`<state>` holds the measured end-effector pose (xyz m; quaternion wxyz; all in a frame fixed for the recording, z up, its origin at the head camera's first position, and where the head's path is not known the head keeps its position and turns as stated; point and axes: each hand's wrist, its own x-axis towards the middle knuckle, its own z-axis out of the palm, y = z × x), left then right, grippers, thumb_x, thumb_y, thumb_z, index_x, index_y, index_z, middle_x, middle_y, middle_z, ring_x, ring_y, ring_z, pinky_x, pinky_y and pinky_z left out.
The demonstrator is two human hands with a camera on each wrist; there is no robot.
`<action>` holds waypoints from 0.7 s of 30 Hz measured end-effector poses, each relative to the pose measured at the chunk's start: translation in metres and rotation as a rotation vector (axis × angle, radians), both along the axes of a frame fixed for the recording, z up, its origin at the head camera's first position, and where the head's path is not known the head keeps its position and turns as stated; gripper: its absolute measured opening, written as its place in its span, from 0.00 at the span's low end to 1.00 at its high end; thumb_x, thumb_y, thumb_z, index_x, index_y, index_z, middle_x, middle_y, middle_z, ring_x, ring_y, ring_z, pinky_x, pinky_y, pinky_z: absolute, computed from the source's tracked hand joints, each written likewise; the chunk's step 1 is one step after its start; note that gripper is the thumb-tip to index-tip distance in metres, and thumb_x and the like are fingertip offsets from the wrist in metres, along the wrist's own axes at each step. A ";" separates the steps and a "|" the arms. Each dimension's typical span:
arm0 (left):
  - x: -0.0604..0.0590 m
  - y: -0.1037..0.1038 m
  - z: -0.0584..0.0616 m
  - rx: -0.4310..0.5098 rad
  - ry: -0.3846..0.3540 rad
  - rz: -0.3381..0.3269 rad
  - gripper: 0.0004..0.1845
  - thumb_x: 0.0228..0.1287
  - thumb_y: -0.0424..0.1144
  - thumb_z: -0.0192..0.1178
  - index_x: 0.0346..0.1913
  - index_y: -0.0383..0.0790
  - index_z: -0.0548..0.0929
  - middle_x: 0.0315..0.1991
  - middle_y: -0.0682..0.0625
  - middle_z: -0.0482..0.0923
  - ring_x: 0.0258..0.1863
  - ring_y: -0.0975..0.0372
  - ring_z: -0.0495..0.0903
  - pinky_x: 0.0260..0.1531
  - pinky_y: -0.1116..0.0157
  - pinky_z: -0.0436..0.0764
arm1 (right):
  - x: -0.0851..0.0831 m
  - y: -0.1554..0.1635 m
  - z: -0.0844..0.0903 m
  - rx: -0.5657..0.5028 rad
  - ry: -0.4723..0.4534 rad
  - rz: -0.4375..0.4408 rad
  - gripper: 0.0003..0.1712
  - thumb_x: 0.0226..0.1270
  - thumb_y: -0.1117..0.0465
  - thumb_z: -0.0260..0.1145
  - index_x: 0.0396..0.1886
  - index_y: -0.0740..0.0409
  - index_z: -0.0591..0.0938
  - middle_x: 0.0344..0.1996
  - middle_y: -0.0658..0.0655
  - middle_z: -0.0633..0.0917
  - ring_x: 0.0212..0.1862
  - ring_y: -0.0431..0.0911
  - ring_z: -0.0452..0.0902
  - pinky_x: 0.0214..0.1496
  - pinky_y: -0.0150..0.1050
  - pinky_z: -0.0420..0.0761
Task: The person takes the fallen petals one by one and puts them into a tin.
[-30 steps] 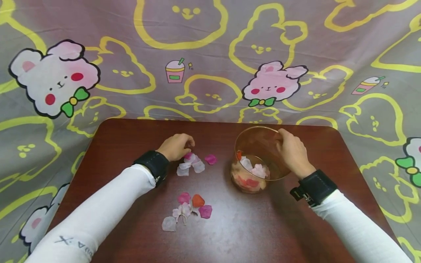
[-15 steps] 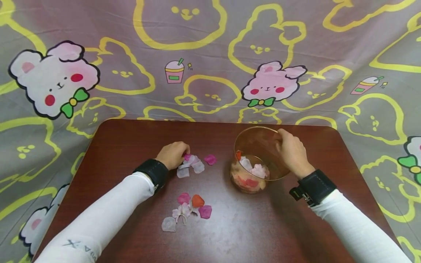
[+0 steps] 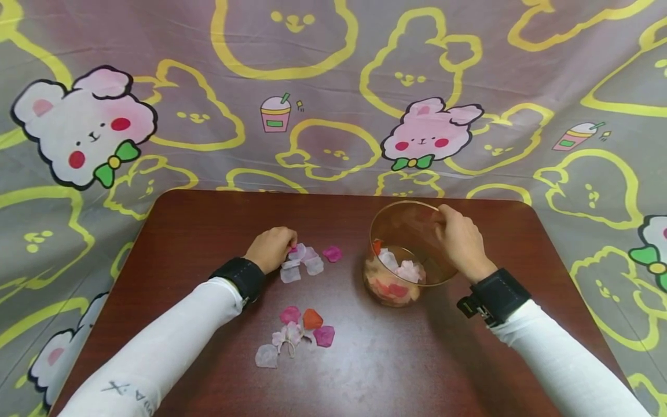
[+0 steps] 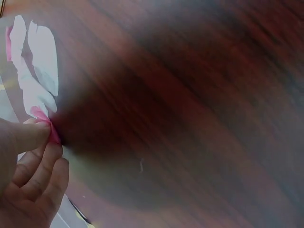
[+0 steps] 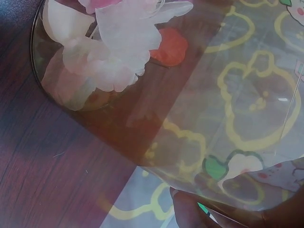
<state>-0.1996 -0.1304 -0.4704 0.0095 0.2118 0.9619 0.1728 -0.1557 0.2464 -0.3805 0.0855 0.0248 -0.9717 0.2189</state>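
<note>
In the head view my left hand [image 3: 271,249] is at the left edge of a small cluster of pale petals [image 3: 303,260]. The left wrist view shows its thumb and finger pinching a bright pink petal [image 4: 54,134], beside white petals [image 4: 43,57]. My right hand [image 3: 462,243] grips the rim of a clear amber glass jar [image 3: 409,229], which stands on the table. Inside the jar lie white, pale pink and red petals [image 3: 398,289]. In the right wrist view white petals [image 5: 126,40] and an orange-red petal [image 5: 170,47] show through the glass.
A single magenta petal [image 3: 332,253] lies between the cluster and the jar. Nearer on the brown table [image 3: 396,365] is another group with pink petals [image 3: 324,336], an orange petal [image 3: 312,318], pale blossoms [image 3: 292,334] and a white petal [image 3: 267,355]. A patterned cloth [image 3: 333,75] hangs behind.
My left hand has come slightly nearer and its fingers have closed on the pink petal at the cluster's edge. The right hand and jar hold their place.
</note>
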 end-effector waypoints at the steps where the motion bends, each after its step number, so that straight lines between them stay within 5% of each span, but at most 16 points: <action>1: 0.000 -0.001 0.000 0.001 0.000 0.001 0.06 0.62 0.24 0.62 0.31 0.37 0.83 0.31 0.46 0.82 0.32 0.55 0.78 0.36 0.55 0.80 | 0.000 0.000 0.000 -0.001 0.000 0.000 0.04 0.72 0.68 0.58 0.41 0.63 0.79 0.26 0.61 0.80 0.24 0.51 0.71 0.21 0.39 0.63; 11: -0.006 -0.007 0.014 0.056 0.050 -0.002 0.06 0.66 0.25 0.58 0.38 0.36 0.84 0.33 0.44 0.84 0.33 0.53 0.81 0.37 0.52 0.82 | 0.001 0.000 0.002 -0.006 -0.011 0.006 0.04 0.72 0.69 0.58 0.43 0.64 0.78 0.28 0.62 0.80 0.24 0.51 0.70 0.22 0.39 0.63; 21: -0.015 -0.003 0.044 0.065 0.038 -0.007 0.04 0.66 0.27 0.60 0.38 0.36 0.84 0.36 0.43 0.85 0.36 0.53 0.82 0.41 0.52 0.82 | 0.001 -0.001 0.002 -0.009 -0.013 0.008 0.06 0.72 0.69 0.59 0.45 0.65 0.79 0.30 0.64 0.83 0.25 0.52 0.72 0.22 0.39 0.64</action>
